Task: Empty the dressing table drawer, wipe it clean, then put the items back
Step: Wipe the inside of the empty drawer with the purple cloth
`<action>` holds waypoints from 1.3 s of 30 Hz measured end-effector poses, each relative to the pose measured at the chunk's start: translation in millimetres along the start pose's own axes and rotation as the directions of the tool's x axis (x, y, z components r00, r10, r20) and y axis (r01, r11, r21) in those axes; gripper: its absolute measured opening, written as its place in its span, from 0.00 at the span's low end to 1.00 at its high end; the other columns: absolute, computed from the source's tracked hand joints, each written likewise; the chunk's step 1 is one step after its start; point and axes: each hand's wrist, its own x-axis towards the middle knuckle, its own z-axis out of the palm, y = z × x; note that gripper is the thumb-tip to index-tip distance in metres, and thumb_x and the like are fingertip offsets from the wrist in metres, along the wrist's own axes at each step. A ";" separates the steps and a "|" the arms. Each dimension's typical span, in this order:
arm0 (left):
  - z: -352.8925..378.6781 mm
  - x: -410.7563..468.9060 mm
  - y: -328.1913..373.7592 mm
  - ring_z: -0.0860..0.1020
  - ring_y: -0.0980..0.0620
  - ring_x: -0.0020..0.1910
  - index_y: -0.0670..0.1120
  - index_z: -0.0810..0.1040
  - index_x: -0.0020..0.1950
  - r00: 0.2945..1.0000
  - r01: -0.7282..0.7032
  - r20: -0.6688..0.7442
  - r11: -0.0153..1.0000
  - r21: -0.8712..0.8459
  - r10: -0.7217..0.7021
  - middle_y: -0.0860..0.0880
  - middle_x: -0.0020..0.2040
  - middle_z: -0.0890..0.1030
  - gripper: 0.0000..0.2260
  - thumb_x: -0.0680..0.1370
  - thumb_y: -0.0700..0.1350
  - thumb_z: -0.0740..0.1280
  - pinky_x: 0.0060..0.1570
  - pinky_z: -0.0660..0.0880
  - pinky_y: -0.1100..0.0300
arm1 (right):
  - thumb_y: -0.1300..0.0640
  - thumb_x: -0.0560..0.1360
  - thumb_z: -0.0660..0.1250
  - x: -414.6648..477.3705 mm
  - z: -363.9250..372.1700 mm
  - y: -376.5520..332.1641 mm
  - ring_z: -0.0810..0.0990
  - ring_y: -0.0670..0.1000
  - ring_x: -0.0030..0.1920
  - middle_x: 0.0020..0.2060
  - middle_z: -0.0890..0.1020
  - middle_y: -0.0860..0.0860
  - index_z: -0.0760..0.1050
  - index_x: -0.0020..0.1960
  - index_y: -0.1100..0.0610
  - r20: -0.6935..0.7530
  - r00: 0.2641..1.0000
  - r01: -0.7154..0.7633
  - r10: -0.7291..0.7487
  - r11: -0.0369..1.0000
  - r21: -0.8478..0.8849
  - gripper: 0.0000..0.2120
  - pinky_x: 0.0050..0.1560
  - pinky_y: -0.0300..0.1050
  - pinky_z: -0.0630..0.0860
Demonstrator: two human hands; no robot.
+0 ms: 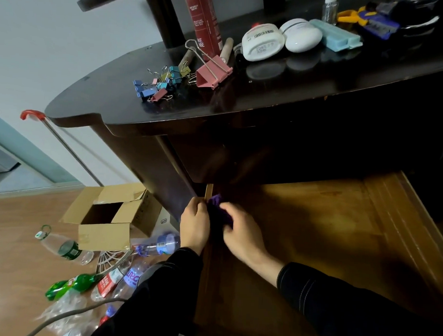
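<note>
— Dark tabletop [269, 101], what's on it?
— One red can [205, 22], two white jars [262, 42], one big pink clip [212, 73], a heap of small clips [158, 85]
— And the drawer [314, 222]?
— Pulled out. Left hand [194, 226] and right hand [241, 234] both clutch one purple cloth [218, 213] at its left edge; one cardboard box [106, 213] and several bottles [64, 247] crowd the floor beside

The crumpled purple cloth [224, 216] is mostly covered by the right hand [243, 234] gripping it. Whether the left hand [195, 225], at its nine o'clock, holds it or the rim of the open wooden drawer [314, 222] cannot be told. At the frame's twelve o'clock, the tall dark-red spray can [205, 19] is cut off, its print unreadable.
</note>
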 end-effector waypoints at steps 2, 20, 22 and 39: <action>-0.3 -0.1 0.2 0.75 0.56 0.44 0.53 0.75 0.47 1.000 0.011 0.005 1.000 0.012 -0.011 0.58 0.43 0.77 0.10 0.81 0.42 0.57 0.43 0.68 0.57 | 0.64 0.76 0.65 -10.1 8.0 6.1 0.76 0.50 0.65 0.67 0.75 0.46 0.69 0.72 0.48 0.068 0.998 -0.005 0.008 0.999 -0.039 0.26 0.61 0.42 0.75; -0.2 -0.1 -2.0 0.75 0.60 0.44 0.54 0.74 0.42 0.999 0.032 0.002 0.999 -0.043 -0.032 0.56 0.42 0.78 0.13 0.83 0.42 0.56 0.44 0.69 0.57 | 0.67 0.76 0.64 7.9 -16.4 9.7 0.80 0.45 0.50 0.58 0.80 0.44 0.73 0.70 0.47 0.108 0.985 -0.133 0.135 0.991 -0.032 0.26 0.48 0.39 0.80; 0.4 0.7 -2.8 0.76 0.55 0.45 0.52 0.75 0.43 0.999 0.037 0.002 0.998 -0.050 -0.037 0.54 0.43 0.79 0.12 0.82 0.42 0.56 0.46 0.71 0.57 | 0.64 0.75 0.65 5.2 -10.6 0.9 0.79 0.47 0.60 0.62 0.79 0.44 0.72 0.69 0.46 0.031 0.997 -0.072 0.071 0.997 0.033 0.25 0.58 0.42 0.78; 0.4 2.9 -5.8 0.76 0.50 0.49 0.51 0.76 0.48 0.999 0.036 0.008 0.998 -0.049 -0.036 0.54 0.44 0.78 0.11 0.83 0.42 0.56 0.50 0.68 0.56 | 0.67 0.77 0.65 -14.0 -1.8 15.5 0.78 0.50 0.65 0.66 0.78 0.47 0.71 0.72 0.49 0.184 0.981 -0.050 0.057 0.998 -0.042 0.26 0.64 0.47 0.78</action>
